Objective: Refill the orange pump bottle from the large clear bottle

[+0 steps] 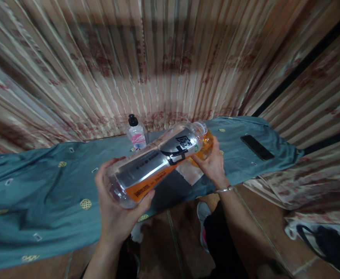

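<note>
My left hand [114, 217] is wrapped round the base of a large clear plastic bottle [158, 161] with a silver and orange label. The bottle is tilted almost onto its side, its neck pointing up and to the right. In my right hand [213, 164] is a smaller see-through container with orange contents [207, 143], right by the large bottle's mouth. Whether the two touch, I cannot tell; the large bottle and my fingers hide part of the orange container. Below them a white tissue [191, 174] lies on the cloth.
A small clear bottle [138, 137] with a black cap and pink label stands behind the large bottle. A black phone [257, 147] lies right on the teal cloth [68, 186] covering a narrow surface. Pleated curtains [158, 58] hang behind. A dark bag [327, 240] sits lower right.
</note>
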`<state>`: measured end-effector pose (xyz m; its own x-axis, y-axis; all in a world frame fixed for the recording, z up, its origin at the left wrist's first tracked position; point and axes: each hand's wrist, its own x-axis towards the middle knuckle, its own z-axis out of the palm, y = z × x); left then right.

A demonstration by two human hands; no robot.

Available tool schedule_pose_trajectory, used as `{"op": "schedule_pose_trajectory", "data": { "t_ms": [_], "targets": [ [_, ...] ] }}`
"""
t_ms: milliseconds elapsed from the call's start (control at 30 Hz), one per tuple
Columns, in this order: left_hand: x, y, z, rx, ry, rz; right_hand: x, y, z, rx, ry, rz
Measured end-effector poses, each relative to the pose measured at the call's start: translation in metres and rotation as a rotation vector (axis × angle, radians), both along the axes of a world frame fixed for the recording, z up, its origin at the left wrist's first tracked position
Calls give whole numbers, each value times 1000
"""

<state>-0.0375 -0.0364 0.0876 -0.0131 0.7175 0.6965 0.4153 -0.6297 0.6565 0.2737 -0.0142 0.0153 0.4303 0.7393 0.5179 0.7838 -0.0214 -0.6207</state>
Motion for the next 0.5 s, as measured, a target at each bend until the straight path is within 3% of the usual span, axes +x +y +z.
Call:
{"op": "schedule_pose_trajectory", "data": {
  "t_ms": [500],
  "targets": [
    [-2, 3, 1, -10, -3, -17, -1, 0, -1, 0, 24, -1]
  ]
}}
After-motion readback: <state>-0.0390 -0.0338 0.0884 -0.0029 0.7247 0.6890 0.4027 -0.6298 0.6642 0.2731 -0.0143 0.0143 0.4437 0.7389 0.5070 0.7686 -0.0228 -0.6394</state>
